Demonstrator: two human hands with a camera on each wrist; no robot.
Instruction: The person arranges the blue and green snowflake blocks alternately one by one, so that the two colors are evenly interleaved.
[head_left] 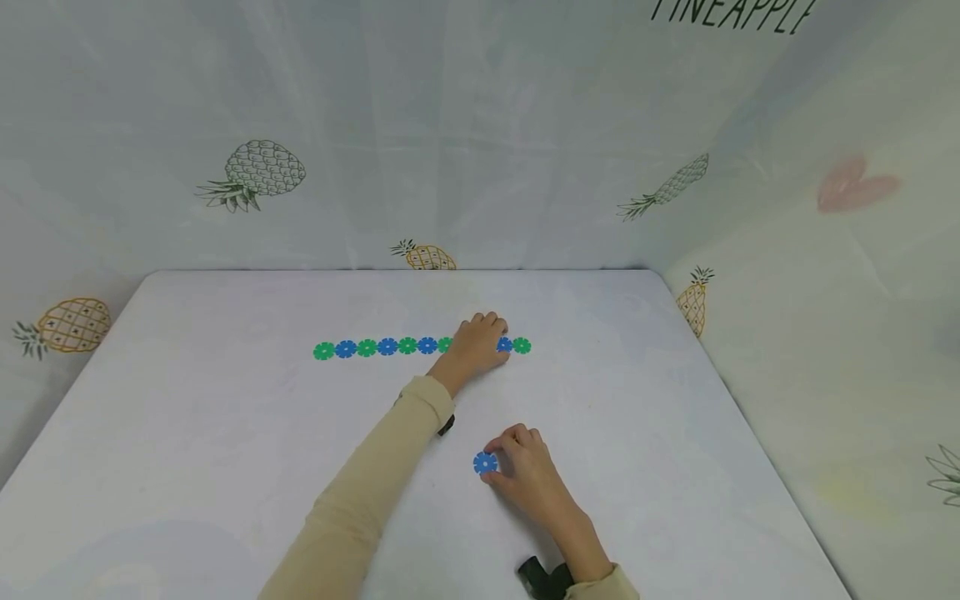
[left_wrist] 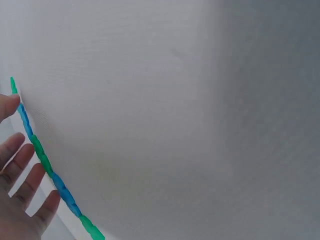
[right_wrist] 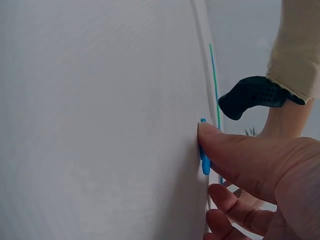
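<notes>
A row of interlocking plastic snowflake discs (head_left: 367, 347), alternating green and blue, runs across the far part of the table. My left hand (head_left: 476, 343) lies over its right part and hides some discs. Thumb and spread fingers touch or nearly touch the row, seen edge-on in the left wrist view; nothing looks clearly gripped. Nearer me, my right hand (head_left: 534, 477) pinches a single blue snowflake disc (head_left: 485, 463) between thumb and index finger. In the right wrist view the thumb covers part of this disc (right_wrist: 205, 165).
The white table (head_left: 187, 417) extends to both sides, its far edge against a pineapple-print cloth (head_left: 525, 167). A dark wrist device (head_left: 543, 577) sits at the right wrist. My left forearm (head_left: 360, 508) crosses the table diagonally.
</notes>
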